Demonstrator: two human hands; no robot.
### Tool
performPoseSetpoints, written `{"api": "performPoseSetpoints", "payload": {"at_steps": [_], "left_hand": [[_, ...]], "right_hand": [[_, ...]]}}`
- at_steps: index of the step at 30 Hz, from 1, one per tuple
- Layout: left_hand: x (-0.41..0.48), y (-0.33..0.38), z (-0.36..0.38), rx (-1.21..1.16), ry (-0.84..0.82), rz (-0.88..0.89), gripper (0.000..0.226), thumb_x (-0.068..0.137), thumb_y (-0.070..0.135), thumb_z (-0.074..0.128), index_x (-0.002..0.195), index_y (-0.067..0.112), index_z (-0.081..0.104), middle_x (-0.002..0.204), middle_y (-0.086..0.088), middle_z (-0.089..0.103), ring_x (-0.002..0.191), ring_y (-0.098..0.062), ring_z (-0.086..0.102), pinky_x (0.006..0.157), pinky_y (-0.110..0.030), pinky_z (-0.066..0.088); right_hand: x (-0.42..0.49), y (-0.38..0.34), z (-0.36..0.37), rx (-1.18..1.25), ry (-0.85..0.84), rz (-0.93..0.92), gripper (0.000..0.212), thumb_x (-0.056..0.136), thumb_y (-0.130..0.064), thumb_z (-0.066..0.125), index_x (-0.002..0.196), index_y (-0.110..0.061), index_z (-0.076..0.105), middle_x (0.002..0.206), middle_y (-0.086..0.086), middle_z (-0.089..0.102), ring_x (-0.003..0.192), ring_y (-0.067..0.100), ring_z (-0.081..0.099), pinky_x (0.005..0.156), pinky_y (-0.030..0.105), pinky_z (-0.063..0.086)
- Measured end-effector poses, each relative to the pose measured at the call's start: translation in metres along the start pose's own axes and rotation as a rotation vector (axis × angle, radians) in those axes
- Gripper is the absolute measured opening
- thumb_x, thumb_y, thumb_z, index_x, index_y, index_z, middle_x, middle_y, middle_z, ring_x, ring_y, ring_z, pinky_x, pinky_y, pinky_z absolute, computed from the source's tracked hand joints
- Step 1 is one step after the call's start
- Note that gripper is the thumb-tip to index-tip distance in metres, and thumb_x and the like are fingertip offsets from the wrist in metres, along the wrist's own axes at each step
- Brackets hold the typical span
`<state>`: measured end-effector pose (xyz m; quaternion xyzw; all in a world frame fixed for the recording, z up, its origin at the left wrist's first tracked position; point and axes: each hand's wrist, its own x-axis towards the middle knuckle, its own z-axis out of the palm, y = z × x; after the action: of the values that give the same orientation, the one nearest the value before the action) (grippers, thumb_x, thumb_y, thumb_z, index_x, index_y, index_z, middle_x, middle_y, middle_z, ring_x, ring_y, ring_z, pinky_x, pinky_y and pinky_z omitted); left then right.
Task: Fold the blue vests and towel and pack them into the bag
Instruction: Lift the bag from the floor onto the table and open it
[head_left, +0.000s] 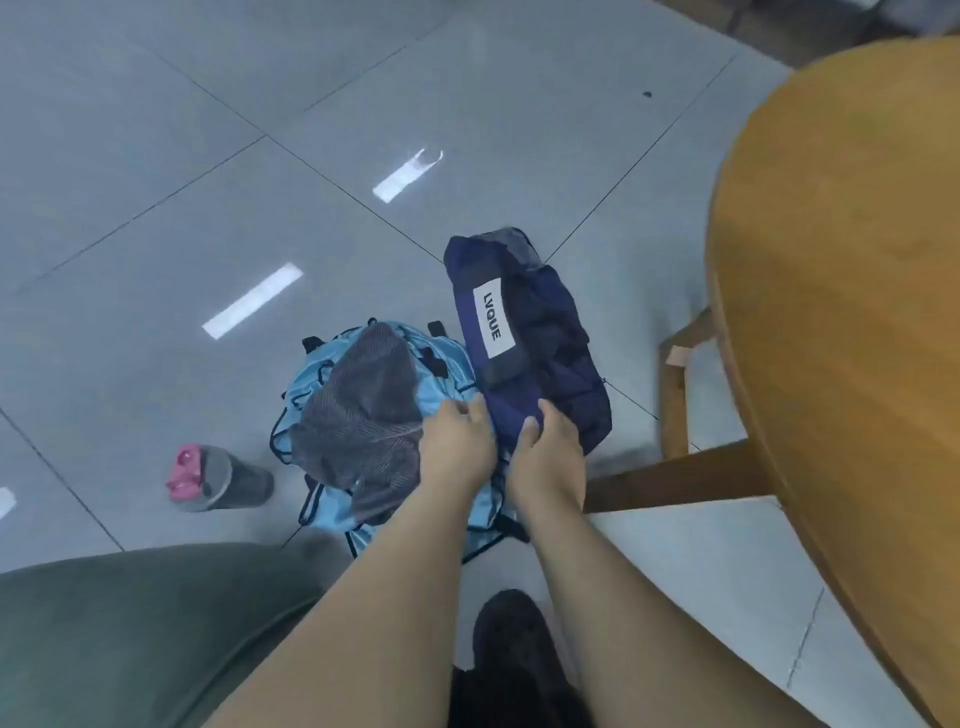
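A navy bag (524, 332) with a white LVQUE label lies on the grey floor. Beside it on the left sits a heap of light blue vests (447, 358) with black trim. A grey towel (363, 415) lies crumpled on top of the vests. My left hand (457, 447) grips the bag's near end where it meets the vests, fingers curled over the fabric. My right hand (545, 447) holds the same end of the bag from the right, thumb pressed on the navy cloth.
A grey bottle with a pink lid (218, 478) lies on the floor to the left. A round wooden table (841, 312) fills the right side, its legs (675, 384) just right of the bag. My dark shoe (514, 639) is below.
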<state>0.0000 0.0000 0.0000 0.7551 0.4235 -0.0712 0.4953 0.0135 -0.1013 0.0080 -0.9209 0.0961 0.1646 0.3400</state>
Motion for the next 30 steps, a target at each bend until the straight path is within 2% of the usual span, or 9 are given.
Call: {"api": "performPoseSetpoints", "payload": {"at_steps": [8, 13, 16, 18, 21, 23, 25, 27, 30], "left_hand": [[0.034, 0.015, 0.027, 0.083, -0.064, 0.168, 0.041, 0.109, 0.03, 0.039, 0.148, 0.028, 0.051, 0.148, -0.007, 0.047, 0.132, -0.032, 0.048, 0.109, -0.049, 0.043], [0.052, 0.015, 0.036, 0.085, -0.076, 0.093, 0.045, 0.108, 0.027, 0.041, 0.151, 0.033, 0.048, 0.159, -0.006, 0.038, 0.142, -0.032, 0.039, 0.115, -0.051, 0.038], [0.054, 0.012, 0.037, 0.058, -0.14, 0.086, 0.051, 0.106, 0.027, 0.042, 0.156, 0.038, 0.042, 0.169, -0.003, 0.027, 0.152, -0.03, 0.027, 0.122, -0.051, 0.03], [0.062, 0.01, 0.039, 0.067, -0.146, 0.089, 0.057, 0.103, 0.026, 0.042, 0.159, 0.039, 0.038, 0.172, -0.002, 0.021, 0.157, -0.028, 0.021, 0.124, -0.052, 0.026], [0.07, 0.004, 0.042, -0.001, -0.159, 0.1, 0.061, 0.1, 0.025, 0.041, 0.16, 0.033, 0.037, 0.17, -0.003, 0.027, 0.156, -0.026, 0.024, 0.125, -0.051, 0.027], [0.074, 0.006, 0.042, -0.14, -0.135, 0.072, 0.053, 0.098, 0.029, 0.042, 0.151, 0.03, 0.046, 0.154, -0.001, 0.05, 0.143, -0.026, 0.046, 0.115, -0.048, 0.04], [0.075, 0.014, 0.039, -0.211, -0.087, -0.004, 0.041, 0.103, 0.036, 0.044, 0.143, 0.029, 0.05, 0.137, 0.005, 0.063, 0.126, -0.025, 0.059, 0.103, -0.043, 0.047], [0.074, 0.022, 0.032, -0.215, -0.077, -0.077, 0.054, 0.105, 0.05, 0.045, 0.153, 0.026, 0.042, 0.138, 0.006, 0.063, 0.129, -0.026, 0.059, 0.106, -0.045, 0.046], [0.072, 0.028, 0.025, -0.203, -0.107, -0.127, 0.076, 0.098, 0.067, 0.05, 0.158, 0.022, 0.035, 0.139, 0.0, 0.062, 0.132, -0.029, 0.055, 0.109, -0.045, 0.044]], "right_hand": [[0.06, 0.018, 0.016, -0.438, -0.15, -0.065, 0.053, 0.111, -0.025, 0.037, 0.163, -0.027, 0.027, 0.174, -0.002, 0.007, 0.159, 0.021, 0.009, 0.123, 0.039, 0.026], [0.11, -0.007, 0.025, -0.501, -0.224, 0.032, 0.058, 0.106, -0.024, 0.044, 0.162, -0.028, 0.033, 0.175, -0.001, -0.002, 0.16, 0.026, -0.002, 0.126, 0.045, 0.021], [0.134, -0.011, 0.037, -0.56, -0.274, 0.106, 0.057, 0.103, -0.032, 0.049, 0.159, -0.026, 0.038, 0.175, -0.003, 0.0, 0.16, 0.029, -0.004, 0.126, 0.049, 0.021], [0.143, -0.009, 0.044, -0.554, -0.264, 0.128, 0.056, 0.1, -0.033, 0.052, 0.154, -0.021, 0.046, 0.172, 0.001, 0.018, 0.159, 0.03, 0.008, 0.125, 0.05, 0.024], [0.14, -0.003, 0.05, -0.595, -0.102, 0.049, 0.042, 0.097, -0.029, 0.055, 0.136, -0.014, 0.062, 0.147, 0.009, 0.052, 0.139, 0.03, 0.045, 0.115, 0.045, 0.038], [0.128, -0.002, 0.047, -0.582, 0.111, -0.034, 0.032, 0.101, -0.027, 0.054, 0.127, -0.019, 0.07, 0.131, 0.008, 0.065, 0.118, 0.028, 0.06, 0.103, 0.043, 0.048], [0.112, -0.004, 0.038, -0.462, 0.313, -0.109, 0.021, 0.1, -0.031, 0.062, 0.112, -0.027, 0.078, 0.112, 0.001, 0.072, 0.098, 0.022, 0.065, 0.086, 0.042, 0.056], [0.097, -0.01, 0.027, -0.348, 0.417, -0.147, 0.011, 0.095, -0.032, 0.07, 0.103, -0.032, 0.077, 0.101, -0.006, 0.072, 0.091, 0.017, 0.063, 0.075, 0.04, 0.057], [0.079, -0.025, 0.016, -0.19, 0.433, -0.155, 0.029, 0.091, -0.024, 0.075, 0.116, -0.034, 0.065, 0.097, -0.01, 0.067, 0.085, 0.014, 0.062, 0.06, 0.026, 0.048]]}}
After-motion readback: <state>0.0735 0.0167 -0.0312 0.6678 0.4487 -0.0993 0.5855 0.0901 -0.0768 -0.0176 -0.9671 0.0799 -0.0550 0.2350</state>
